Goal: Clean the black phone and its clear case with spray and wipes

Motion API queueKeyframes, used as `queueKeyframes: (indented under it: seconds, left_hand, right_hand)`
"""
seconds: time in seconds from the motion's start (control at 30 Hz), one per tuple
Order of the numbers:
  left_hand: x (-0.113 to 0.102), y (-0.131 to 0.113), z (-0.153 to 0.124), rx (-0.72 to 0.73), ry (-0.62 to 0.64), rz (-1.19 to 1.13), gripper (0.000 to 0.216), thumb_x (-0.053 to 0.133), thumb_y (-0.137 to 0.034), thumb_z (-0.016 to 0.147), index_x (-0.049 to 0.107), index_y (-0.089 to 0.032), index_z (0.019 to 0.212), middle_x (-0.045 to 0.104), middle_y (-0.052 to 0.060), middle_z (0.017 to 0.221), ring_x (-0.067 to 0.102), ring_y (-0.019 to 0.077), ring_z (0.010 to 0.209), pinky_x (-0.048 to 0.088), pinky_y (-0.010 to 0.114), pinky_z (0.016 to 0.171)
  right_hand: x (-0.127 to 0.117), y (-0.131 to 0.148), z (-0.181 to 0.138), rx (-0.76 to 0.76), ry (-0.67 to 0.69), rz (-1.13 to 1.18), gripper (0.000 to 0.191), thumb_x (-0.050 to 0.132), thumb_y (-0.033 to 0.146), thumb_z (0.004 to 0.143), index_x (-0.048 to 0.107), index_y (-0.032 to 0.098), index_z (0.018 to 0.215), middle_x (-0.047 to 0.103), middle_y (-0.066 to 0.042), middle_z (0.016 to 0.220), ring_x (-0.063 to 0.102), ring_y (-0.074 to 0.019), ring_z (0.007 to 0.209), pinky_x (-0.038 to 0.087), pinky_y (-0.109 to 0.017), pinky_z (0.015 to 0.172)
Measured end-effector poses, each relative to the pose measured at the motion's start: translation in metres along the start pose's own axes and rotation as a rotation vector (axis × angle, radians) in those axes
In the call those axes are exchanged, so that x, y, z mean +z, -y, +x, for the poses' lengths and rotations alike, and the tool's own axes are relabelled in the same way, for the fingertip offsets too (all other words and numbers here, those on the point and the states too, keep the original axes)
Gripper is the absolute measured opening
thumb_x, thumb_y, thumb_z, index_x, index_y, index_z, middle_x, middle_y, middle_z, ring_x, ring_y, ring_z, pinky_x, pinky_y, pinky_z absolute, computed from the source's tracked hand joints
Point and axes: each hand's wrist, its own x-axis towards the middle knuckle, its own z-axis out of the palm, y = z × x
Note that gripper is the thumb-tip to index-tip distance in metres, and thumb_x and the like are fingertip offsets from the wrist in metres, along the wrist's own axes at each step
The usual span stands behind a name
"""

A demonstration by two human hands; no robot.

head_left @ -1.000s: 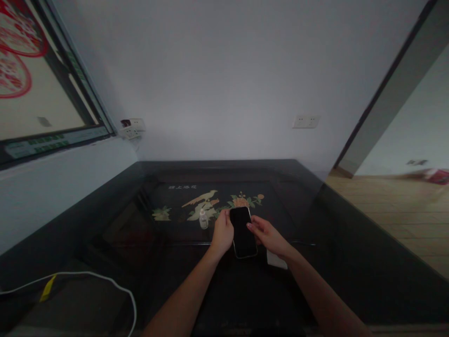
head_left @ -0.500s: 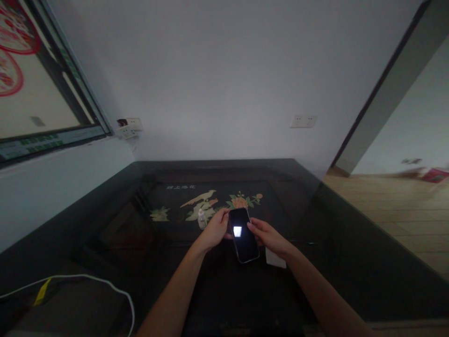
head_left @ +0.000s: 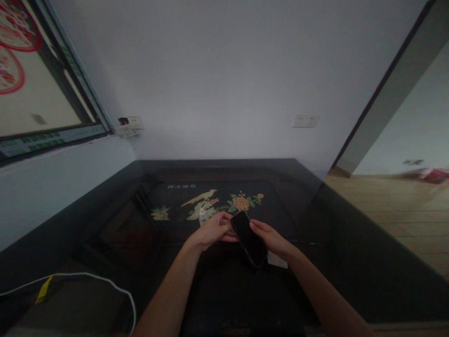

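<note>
Holding the smartphone [head_left: 249,238] between both hands, I see it tilted over the black table [head_left: 351,262], the dark screen facing up and its far end pointing away from me. I think it could slip and fall on the glass top, because only fingertips seem to grip its edges and the lower end hangs free in the air. My left hand [head_left: 212,229] is half curled, the fingers closed around the far left edge of the phone. My right hand [head_left: 271,239] is curled under the right side, the thumb resting on the screen edge. So the phone lies between the two hands, nearer to the right palm. A small white bottle [head_left: 202,216] stands just beside the left hand, and a careless move could knock it over. A white paper [head_left: 278,260] lies under the right wrist.
</note>
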Motion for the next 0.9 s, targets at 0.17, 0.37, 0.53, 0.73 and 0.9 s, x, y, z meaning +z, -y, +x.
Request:
queueKeyframes:
  seconds: [0.17,0.37,0.53,0.73,0.9]
  left_hand:
    - [0.001,0.0,0.002,-0.002,-0.035,-0.024,0.056,0.081,-0.025,0.081,0.053,-0.016,0.129,0.076,0.01,0.09,0.077,0.0208,0.077,0.064,0.037,0.077]
    - [0.003,-0.002,0.002,0.003,0.001,0.014,0.054,0.074,-0.025,0.087,0.058,-0.019,0.137,0.076,0.01,0.097,0.076,0.017,0.077,0.063,0.031,0.075]
    - [0.006,-0.001,0.005,0.012,-0.071,0.049,0.045,0.067,-0.018,0.087,0.061,-0.017,0.132,0.076,0.009,0.094,0.076,0.0158,0.074,0.063,0.031,0.076]
    - [0.007,-0.002,0.005,0.036,-0.131,0.099,0.045,0.065,-0.015,0.082,0.06,-0.018,0.127,0.075,0.006,0.088,0.075,0.0174,0.073,0.063,0.034,0.076]
    - [0.01,0.004,0.011,0.144,-0.189,0.188,0.03,0.067,-0.018,0.077,0.062,-0.019,0.107,0.068,-0.001,0.07,0.068,0.016,0.063,0.06,0.033,0.069]
  right_hand:
    - [0.003,0.0,0.002,-0.045,-0.109,-0.214,0.047,0.057,0.068,0.09,0.066,0.025,0.108,0.071,-0.005,0.102,0.065,-0.0255,0.099,0.05,-0.04,0.091]
    - [0.007,0.002,0.003,-0.206,-0.164,-0.333,0.049,0.056,0.056,0.095,0.05,0.03,0.136,0.069,-0.006,0.107,0.067,-0.0207,0.079,0.054,-0.035,0.072]
    - [0.015,0.017,-0.006,-0.396,-0.277,-0.676,0.04,0.052,0.05,0.099,0.066,0.027,0.129,0.065,-0.01,0.121,0.065,-0.0266,0.102,0.048,-0.041,0.096]
    - [0.033,0.033,-0.019,-0.307,-0.341,-0.888,0.056,0.06,0.059,0.091,0.062,0.028,0.138,0.064,-0.011,0.122,0.065,-0.0322,0.103,0.047,-0.043,0.094]
    - [0.037,0.039,-0.022,-0.328,-0.31,-0.92,0.054,0.059,0.055,0.094,0.062,0.026,0.139,0.066,-0.014,0.126,0.067,-0.0341,0.104,0.047,-0.045,0.095]
